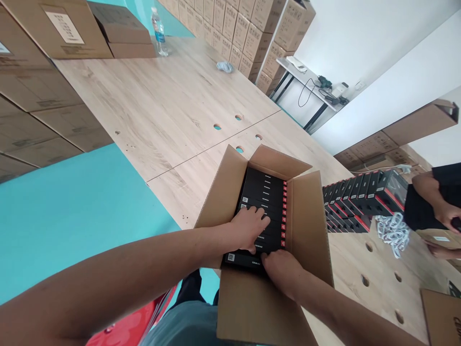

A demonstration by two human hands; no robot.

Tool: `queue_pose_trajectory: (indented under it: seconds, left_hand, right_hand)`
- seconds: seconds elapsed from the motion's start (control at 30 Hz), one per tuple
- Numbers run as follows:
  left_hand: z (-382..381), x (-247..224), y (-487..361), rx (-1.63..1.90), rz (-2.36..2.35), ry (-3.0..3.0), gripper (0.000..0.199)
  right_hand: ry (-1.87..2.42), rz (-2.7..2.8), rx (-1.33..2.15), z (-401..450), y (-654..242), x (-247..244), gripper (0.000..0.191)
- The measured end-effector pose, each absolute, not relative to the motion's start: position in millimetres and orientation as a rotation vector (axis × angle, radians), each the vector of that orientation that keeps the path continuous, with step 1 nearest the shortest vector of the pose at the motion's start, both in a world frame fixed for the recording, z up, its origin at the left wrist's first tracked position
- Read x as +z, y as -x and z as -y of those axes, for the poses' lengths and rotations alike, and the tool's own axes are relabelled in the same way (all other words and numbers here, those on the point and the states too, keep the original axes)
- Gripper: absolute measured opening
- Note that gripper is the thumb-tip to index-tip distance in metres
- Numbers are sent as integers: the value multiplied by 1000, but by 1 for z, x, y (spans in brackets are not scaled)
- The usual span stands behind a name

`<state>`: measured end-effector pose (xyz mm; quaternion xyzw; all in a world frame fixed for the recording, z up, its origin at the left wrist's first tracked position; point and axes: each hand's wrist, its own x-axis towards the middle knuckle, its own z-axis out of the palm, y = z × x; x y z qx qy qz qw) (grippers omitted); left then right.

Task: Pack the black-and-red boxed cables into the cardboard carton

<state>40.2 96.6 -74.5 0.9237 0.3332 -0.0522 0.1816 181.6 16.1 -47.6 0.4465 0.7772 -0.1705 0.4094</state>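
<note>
An open cardboard carton (309,226) stands on the wooden table (169,101) in front of me. It is filled with a row of several flat black product boxes (266,190) with red ends. My left hand (250,225) lies on top of the black boxes in the middle of the row, fingers spread over them. My right hand (283,271) rests on the nearest black box at the carton's near end, fingers curled on its edge. Whether either hand grips a box is unclear.
More black-and-red boxes (355,204) stand in rows to the right, beside a pile of white cables (392,233). Another person's hands (448,218) work at the right edge. Stacked cartons (39,91) line the left and back. A water bottle (158,31) stands far off.
</note>
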Motion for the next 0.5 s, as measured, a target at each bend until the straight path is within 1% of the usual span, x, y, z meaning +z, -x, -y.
queue_pose_trajectory:
  seconds: [0.1,0.17,0.33,0.5]
  left_hand:
    - [-95,-77,-38,-124,-937,-2620,83]
    - [-94,-78,-39,-91,-928,-2633,81]
    - [-95,-78,-44,-98,-911,-2637,85]
    - [-99,-73,-46,-178,-899,-2632,87]
  right_hand:
    - [-1059,-1974,-473,-23,-190,-38,45]
    - [-1048,-1940,-488,-30,-192,-28,48]
    - [-1037,-1865,-528,-42,-181,-16,42]
    - [-1096,-1851,-506,-34,-168,-32,34]
